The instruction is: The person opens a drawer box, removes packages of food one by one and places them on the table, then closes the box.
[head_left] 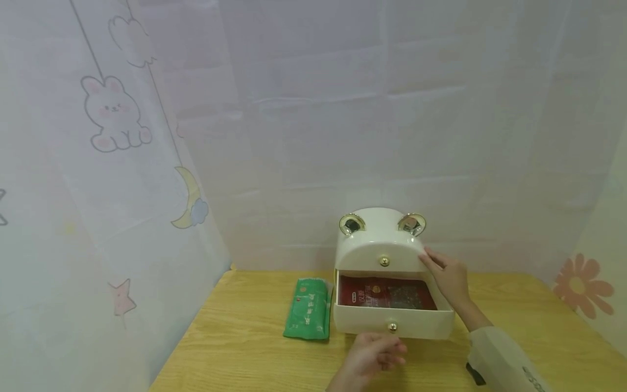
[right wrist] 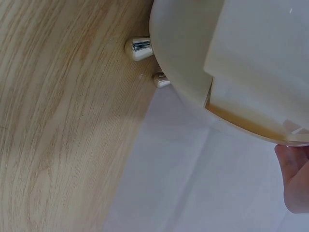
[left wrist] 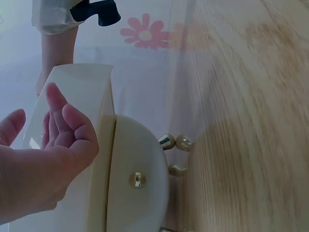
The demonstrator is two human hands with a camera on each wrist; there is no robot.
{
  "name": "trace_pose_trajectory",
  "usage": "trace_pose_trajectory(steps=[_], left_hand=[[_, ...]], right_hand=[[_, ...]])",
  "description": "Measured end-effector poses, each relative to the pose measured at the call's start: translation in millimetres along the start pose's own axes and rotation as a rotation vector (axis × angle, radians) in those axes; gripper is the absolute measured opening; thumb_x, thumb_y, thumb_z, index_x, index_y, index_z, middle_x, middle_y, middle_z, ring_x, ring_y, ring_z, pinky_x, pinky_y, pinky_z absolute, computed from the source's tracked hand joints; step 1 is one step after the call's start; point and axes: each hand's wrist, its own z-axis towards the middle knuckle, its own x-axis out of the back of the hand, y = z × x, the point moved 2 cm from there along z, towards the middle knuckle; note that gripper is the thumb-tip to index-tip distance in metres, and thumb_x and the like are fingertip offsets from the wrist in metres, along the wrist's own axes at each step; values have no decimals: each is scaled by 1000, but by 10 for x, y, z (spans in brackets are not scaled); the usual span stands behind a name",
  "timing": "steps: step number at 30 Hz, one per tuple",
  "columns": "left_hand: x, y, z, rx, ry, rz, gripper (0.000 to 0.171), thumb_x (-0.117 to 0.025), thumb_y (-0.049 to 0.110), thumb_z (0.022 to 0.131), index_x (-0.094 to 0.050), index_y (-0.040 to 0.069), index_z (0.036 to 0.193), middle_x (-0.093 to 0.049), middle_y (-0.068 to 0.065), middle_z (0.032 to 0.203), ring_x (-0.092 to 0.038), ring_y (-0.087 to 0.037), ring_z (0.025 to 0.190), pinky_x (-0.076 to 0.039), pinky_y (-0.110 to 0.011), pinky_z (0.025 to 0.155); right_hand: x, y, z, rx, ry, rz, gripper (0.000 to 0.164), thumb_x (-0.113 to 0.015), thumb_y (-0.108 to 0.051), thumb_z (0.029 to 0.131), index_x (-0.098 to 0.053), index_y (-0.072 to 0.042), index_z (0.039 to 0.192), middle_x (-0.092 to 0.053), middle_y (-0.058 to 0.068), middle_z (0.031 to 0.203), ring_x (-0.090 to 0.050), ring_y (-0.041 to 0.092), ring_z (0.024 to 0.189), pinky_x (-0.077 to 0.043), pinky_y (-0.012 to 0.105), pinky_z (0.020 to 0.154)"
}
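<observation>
A white storage box (head_left: pixel 379 239) with gold-rimmed ears stands on the table. Its middle drawer (head_left: pixel 394 321) is pulled out, and a red packet (head_left: pixel 387 293) lies flat inside. Just below that drawer's gold knob (head_left: pixel 392 327), my left hand (head_left: pixel 369 356) hovers with loosely bent fingers and nothing in them. The left wrist view has the same hand (left wrist: pixel 53 154) beside the drawer front. My right hand (head_left: pixel 452 280) touches the box's upper right edge with extended fingers. In the right wrist view only part of it (right wrist: pixel 297 174) shows, against the rim.
To the left of the box lies a green packet (head_left: pixel 308 309) on the wooden table (head_left: pixel 235 337). A lower rounded drawer (left wrist: pixel 137 154) with a gold knob is closed, above small gold feet (left wrist: pixel 177 170). A pale printed curtain (head_left: pixel 303 136) hangs behind the table.
</observation>
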Motion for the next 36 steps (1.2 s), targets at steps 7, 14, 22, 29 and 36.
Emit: trace_pose_trajectory(steps=[7, 14, 22, 29, 36], left_hand=[[17, 103, -52, -60, -46, 185, 32, -61, 17, 86, -60, -13, 100, -69, -14, 89, -63, -6, 62, -49, -23, 63], [21, 292, -73, -146, -95, 288, 31, -58, 14, 89, -57, -16, 99, -66, -23, 91, -62, -5, 60, -53, -37, 70], [32, 522, -84, -224, -135, 288, 35, -55, 12, 91, -52, -22, 99, -58, -38, 95, -61, -4, 58, -52, -26, 68], [64, 649, -96, -260, -92, 275, 34, -56, 11, 90, -52, -21, 100, -58, -39, 96, -62, -6, 60, -52, -27, 71], [54, 788, -80, -304, -84, 350, 30, -56, 10, 90, -55, -18, 100, -61, -33, 94, -62, -4, 62, -51, -26, 72]], right_hand=[[3, -3, -22, -2, 1, 8, 27, -69, -12, 81, -67, 5, 102, -65, 19, 99, -60, 36, 93, -29, -3, 72], [-1, 7, -25, -13, 2, 8, 27, -69, -13, 81, -67, 5, 102, -65, 19, 99, -60, 36, 92, -29, -3, 70], [-4, 3, -11, 10, 19, 4, 27, -70, -11, 80, -67, 5, 101, -66, 19, 96, -61, 36, 90, -30, -3, 69], [-2, -7, -14, 15, 17, 5, 26, -70, -10, 79, -67, 5, 100, -66, 20, 95, -61, 37, 89, -30, -3, 69], [-3, -5, -6, 20, 22, 9, 26, -71, -9, 79, -68, 5, 99, -66, 19, 95, -61, 36, 89, -31, -3, 68]])
